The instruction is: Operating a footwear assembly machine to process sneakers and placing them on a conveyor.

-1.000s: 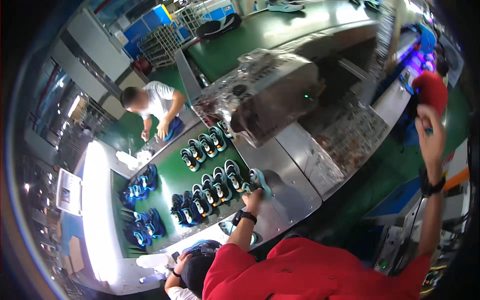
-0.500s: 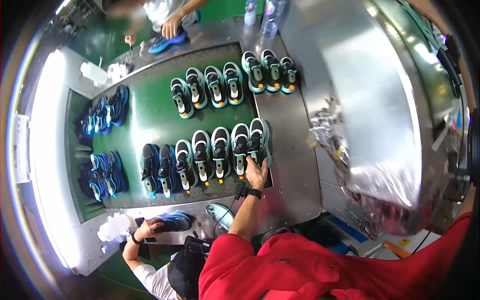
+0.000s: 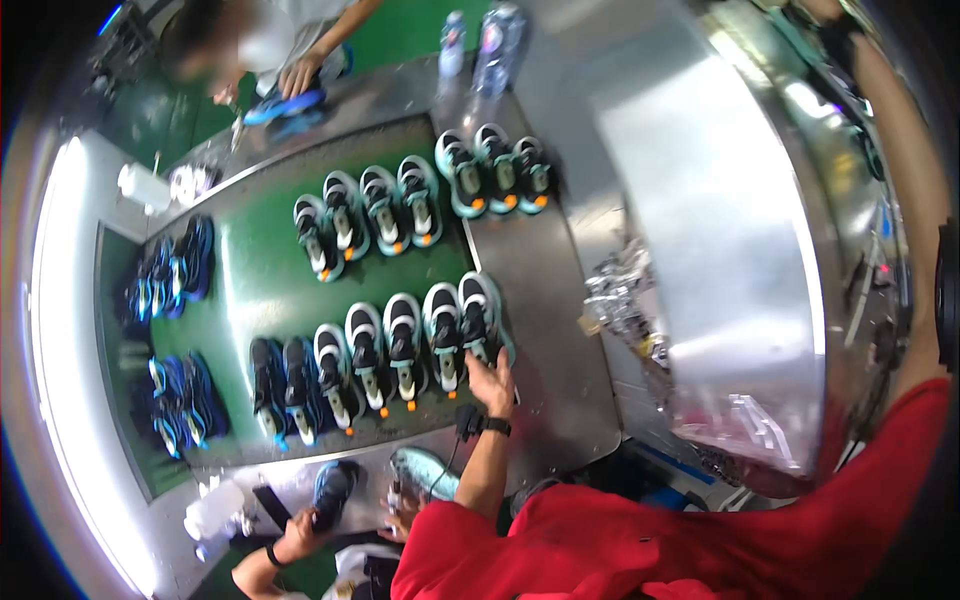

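Observation:
My left hand (image 3: 490, 386) holds the heel of a black-and-white sneaker (image 3: 478, 312) with a pale turquoise sole. This sneaker stands at the right end of the near row, on the right edge of the green belt (image 3: 262, 220). A similar sneaker (image 3: 443, 320) is close on its left, and dark blue sneakers (image 3: 300, 385) stand at the row's left end. My right arm reaches up along the right side. Only part of my right hand (image 3: 826, 12) shows at the top edge, above a dark wristband; its fingers are hidden.
More sneakers (image 3: 380, 210) form a far row, some on the metal ledge. Blue sneakers (image 3: 190, 265) stand at left. One co-worker handles a blue shoe (image 3: 285, 106) at the far side, another a dark shoe (image 3: 336, 490) nearby. A metal housing (image 3: 710, 200) with crumpled foil (image 3: 622, 285) stands right.
The view has shifted, so the belt and shoes sit lower and further left. More of my right arm shows. My left hand stays at the same sneaker. The nearby co-worker has turned the dark shoe.

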The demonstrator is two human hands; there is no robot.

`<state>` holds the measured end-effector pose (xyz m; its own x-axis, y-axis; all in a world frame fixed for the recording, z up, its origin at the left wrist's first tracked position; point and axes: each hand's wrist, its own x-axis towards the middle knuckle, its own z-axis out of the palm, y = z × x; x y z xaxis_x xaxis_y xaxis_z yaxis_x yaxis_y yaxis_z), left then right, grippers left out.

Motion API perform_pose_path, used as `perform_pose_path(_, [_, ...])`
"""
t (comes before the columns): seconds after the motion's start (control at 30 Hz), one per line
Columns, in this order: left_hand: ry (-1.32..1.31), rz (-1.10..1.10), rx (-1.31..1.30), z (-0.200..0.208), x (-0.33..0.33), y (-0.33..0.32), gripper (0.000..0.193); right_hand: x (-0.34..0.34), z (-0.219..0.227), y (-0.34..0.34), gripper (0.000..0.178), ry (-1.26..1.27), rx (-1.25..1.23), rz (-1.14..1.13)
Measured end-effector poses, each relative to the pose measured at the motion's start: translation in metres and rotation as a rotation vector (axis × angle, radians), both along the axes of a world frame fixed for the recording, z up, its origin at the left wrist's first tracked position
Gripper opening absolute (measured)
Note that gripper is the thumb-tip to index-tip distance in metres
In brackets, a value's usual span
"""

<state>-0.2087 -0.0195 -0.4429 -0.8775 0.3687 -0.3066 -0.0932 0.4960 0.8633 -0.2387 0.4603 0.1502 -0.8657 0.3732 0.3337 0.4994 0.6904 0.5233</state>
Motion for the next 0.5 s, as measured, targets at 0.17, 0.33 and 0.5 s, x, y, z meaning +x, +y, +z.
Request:
perform_pose_path(0.17, [-0.039,-0.013,0.130,0.003,-0.006,-0.010,0.066,-0.004,-0.013,-0.052,0.029,0.369,-0.588,-0.390])
perform_pose_path(0.33, [-0.067,-0.138,-0.021,0.016,-0.005,0.000,0.053,0.080,-0.011,-0.034,0.015,0.574,-0.795,-0.266])
perform_pose_path(0.5, [-0.067,-0.185,0.164,-0.009,-0.008,-0.036,0.065,0.110,0.004,-0.097,0.032,0.733,-0.756,0.047])
